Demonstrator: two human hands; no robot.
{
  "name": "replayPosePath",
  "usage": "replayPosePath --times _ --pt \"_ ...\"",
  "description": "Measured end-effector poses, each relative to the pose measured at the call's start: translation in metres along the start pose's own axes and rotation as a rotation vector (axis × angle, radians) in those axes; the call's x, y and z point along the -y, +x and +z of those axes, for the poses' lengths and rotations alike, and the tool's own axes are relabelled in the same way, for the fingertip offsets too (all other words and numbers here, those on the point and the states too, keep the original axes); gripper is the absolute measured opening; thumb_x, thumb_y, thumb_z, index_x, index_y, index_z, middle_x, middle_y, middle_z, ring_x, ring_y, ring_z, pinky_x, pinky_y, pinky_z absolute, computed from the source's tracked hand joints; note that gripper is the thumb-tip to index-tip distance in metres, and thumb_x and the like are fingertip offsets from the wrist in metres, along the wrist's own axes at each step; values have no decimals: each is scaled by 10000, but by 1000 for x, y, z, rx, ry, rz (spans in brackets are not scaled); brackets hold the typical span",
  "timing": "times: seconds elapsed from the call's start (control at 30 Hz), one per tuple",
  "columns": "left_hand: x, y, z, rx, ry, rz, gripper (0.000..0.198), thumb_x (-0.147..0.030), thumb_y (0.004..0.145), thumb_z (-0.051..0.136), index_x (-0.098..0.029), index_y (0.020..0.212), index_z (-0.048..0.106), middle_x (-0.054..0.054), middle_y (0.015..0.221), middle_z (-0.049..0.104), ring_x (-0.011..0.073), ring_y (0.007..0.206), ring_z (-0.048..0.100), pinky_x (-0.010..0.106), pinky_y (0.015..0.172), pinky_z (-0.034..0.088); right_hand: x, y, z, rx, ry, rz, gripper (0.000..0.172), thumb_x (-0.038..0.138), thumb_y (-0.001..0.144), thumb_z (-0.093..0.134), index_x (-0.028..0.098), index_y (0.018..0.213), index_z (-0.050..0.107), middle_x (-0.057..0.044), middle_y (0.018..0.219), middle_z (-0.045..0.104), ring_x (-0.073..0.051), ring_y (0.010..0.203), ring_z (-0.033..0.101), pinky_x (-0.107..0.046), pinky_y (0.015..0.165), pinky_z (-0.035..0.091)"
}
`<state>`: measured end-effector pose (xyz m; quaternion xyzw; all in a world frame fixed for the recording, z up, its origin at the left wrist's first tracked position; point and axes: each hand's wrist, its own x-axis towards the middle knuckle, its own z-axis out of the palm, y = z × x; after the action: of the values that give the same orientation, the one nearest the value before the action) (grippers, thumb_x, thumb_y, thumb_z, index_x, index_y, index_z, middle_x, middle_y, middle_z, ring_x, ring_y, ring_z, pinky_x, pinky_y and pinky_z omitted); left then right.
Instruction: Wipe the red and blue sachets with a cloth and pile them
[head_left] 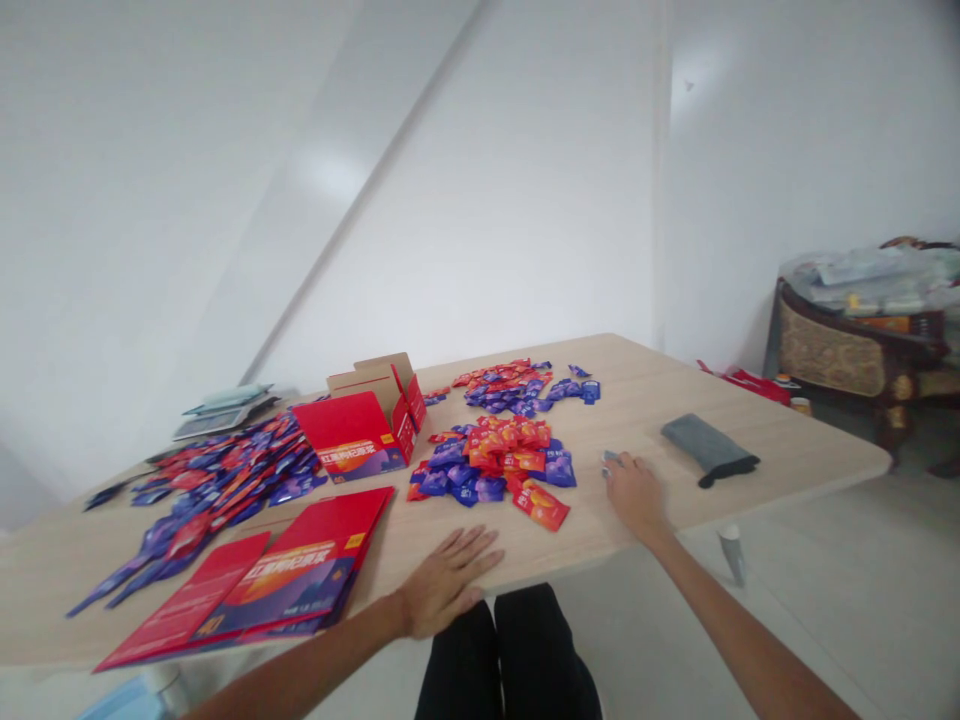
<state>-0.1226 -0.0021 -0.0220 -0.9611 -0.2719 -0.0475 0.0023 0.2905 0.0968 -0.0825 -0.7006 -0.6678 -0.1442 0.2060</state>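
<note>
My left hand [450, 582] lies flat at the table's front edge, fingers stretched out and nothing in them. Curled on the tabletop, my right hand [634, 492] has a small grey-white thing [610, 458] at its fingertips, too small to name. Between and beyond my hands is a pile of red and purple sachets [491, 458], with one red sachet [538, 503] lying at its near side. Left of the pile stands an open red carton [349, 437]. Flattened red cartons [292, 570] lie near my left forearm.
A larger heap of sachets [232, 470] spreads over the table's left side, near some stacked flat packs [225, 410]. More sachets [510, 388] lie at the back. A grey cloth pouch [705, 445] is on the right. A loaded wooden chair [840, 340] stands beyond the table [795, 440].
</note>
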Motion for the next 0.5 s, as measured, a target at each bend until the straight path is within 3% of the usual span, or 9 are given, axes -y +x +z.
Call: replayPosePath --times 0.13,0.3,0.5 --pt "12 -6 17 71 -7 -13 697 -571 1094 364 -360 1707 105 36 1770 132 348 1620 182 558 1292 231 1 -1 0 -2 -28 -11 334 189 1042 429 174 1219 712 -141 1191 669 -258 1087 584 -330 824 398" --pt "16 -6 28 73 3 -30 699 -551 1099 371 -379 1705 68 28 1774 104 356 1622 170 586 1287 225 0 -2 4 -4 -55 -8 329 201 1043 428 187 1215 709 -140 1201 660 -256 1073 586 -330 819 399" --pt "15 -8 29 51 10 -28 710 -542 1095 399 -382 1705 74 32 1772 111 360 1617 187 586 1282 244 -1 -1 9 -11 -61 -12 328 199 1031 442 188 1230 702 -141 1205 656 -254 1075 581 -332 841 401"
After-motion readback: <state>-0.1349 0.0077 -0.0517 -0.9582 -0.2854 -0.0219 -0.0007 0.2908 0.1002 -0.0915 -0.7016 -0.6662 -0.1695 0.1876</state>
